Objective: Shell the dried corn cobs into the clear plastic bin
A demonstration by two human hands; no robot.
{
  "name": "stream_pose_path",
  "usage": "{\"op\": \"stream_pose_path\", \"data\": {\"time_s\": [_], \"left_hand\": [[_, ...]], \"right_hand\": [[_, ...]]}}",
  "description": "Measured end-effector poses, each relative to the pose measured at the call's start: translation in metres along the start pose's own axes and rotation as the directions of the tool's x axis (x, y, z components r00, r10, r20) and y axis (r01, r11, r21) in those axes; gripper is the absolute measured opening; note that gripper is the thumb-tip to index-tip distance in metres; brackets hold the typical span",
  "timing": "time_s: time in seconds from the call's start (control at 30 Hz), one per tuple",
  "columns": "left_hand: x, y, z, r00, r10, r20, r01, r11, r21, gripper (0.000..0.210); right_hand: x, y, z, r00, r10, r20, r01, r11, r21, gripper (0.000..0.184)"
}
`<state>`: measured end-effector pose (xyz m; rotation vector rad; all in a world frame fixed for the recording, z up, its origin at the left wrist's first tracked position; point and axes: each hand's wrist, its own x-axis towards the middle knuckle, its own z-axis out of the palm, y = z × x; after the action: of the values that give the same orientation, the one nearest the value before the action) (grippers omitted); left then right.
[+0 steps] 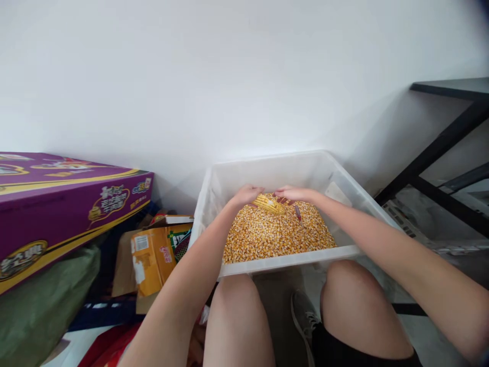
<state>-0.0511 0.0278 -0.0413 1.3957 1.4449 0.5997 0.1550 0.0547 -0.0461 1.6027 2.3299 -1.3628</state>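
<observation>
An ear of corn [269, 204], yellow with a pale patch near its middle, is held low inside a translucent white plastic bin [275, 261]. My left hand [247, 194] is closed on its left end. On the other side, my right hand [293, 193] has its fingers pinched at the upper right part of the ear. Loose yellow corn kernels [263, 242] fill the lower part of the bin beneath both hands. Just right of the ear, a small screwdriver-like tool with a dark red handle [298, 212] lies on the kernels.
A large purple box [76, 204] stands at the left, above a torn yellow carton [155, 257] and a green bag [46, 306]. Black metal framing [439, 142] rises at the right. Behind the bin is a white wall [244, 76]. My knees are against the near side.
</observation>
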Motion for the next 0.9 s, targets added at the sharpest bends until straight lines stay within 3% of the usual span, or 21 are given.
{"op": "stream_pose_path", "data": {"time_s": [0.1,0.23,0.33,0.4,0.47,0.63,0.73,0.8,0.9], "left_hand": [[-0.003,0.006,0.000,0.997,0.078,0.000,-0.078,0.997,-0.007,0.039],[-0.015,0.020,-0.005,0.967,0.234,0.104,-0.252,0.939,0.236,0.043],[-0.024,0.028,0.002,0.955,0.231,0.186,-0.296,0.756,0.583,0.049],[-0.028,0.029,0.013,0.966,0.221,0.132,-0.240,0.583,0.776,0.042],[-0.030,0.029,0.028,0.969,0.234,0.079,-0.184,0.469,0.864,0.033],[-0.031,0.027,0.053,0.938,0.319,0.138,-0.273,0.430,0.861,0.034],[-0.026,0.024,0.053,0.942,0.302,0.146,-0.269,0.417,0.868,0.031],[-0.022,0.019,0.047,0.943,0.290,0.162,-0.278,0.421,0.863,0.026],[-0.015,0.011,0.033,0.935,0.280,0.218,-0.330,0.463,0.823,0.016]], "right_hand": [[-0.010,-0.012,0.001,0.987,-0.114,0.116,0.091,0.977,0.192,0.044],[-0.016,-0.016,0.008,0.981,-0.129,0.142,0.117,0.989,0.092,0.031],[-0.014,-0.015,0.012,0.988,-0.101,0.116,0.100,0.995,0.008,0.022],[-0.013,-0.016,0.011,0.990,-0.122,0.078,0.126,0.991,-0.050,0.020],[-0.013,-0.016,0.010,0.989,-0.137,0.060,0.144,0.982,-0.120,0.021],[-0.018,-0.017,0.011,0.976,-0.111,0.187,0.139,0.980,-0.145,0.016],[-0.019,-0.020,0.021,0.986,-0.164,-0.015,0.147,0.915,-0.375,0.010],[-0.019,-0.025,0.030,0.966,-0.208,-0.156,0.100,0.851,-0.515,0.014],[-0.018,-0.034,0.040,0.938,-0.278,-0.209,0.095,0.783,-0.614,0.024]]}}
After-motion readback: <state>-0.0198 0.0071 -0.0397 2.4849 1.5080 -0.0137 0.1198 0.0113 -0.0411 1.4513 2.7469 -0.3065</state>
